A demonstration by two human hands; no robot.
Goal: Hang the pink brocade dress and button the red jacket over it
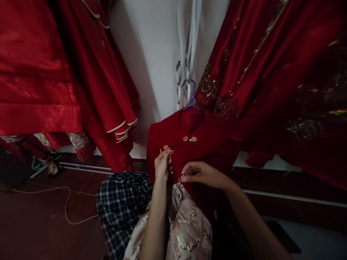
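A small red garment (206, 144) hangs on a purple hanger (191, 97) in front of me. A pearl and gold clasp (189, 139) fastens its front below the collar. My left hand (162, 167) is closed in a pinch on a second ornate clasp (166, 148) at the garment's left edge. Just to the right, my right hand (202, 174) has its fingers pressed together on the red fabric and a small clasp piece near its fingertips. Both forearms reach up from the bottom of the view.
Long red satin robes (103, 83) hang at the left and gold-embroidered ones (271, 72) at the right, against a white wall (151, 54). Plaid cloth (119, 206) and pale floral brocade (187, 227) lie below my arms. A white cable (65, 206) crosses the dark red floor.
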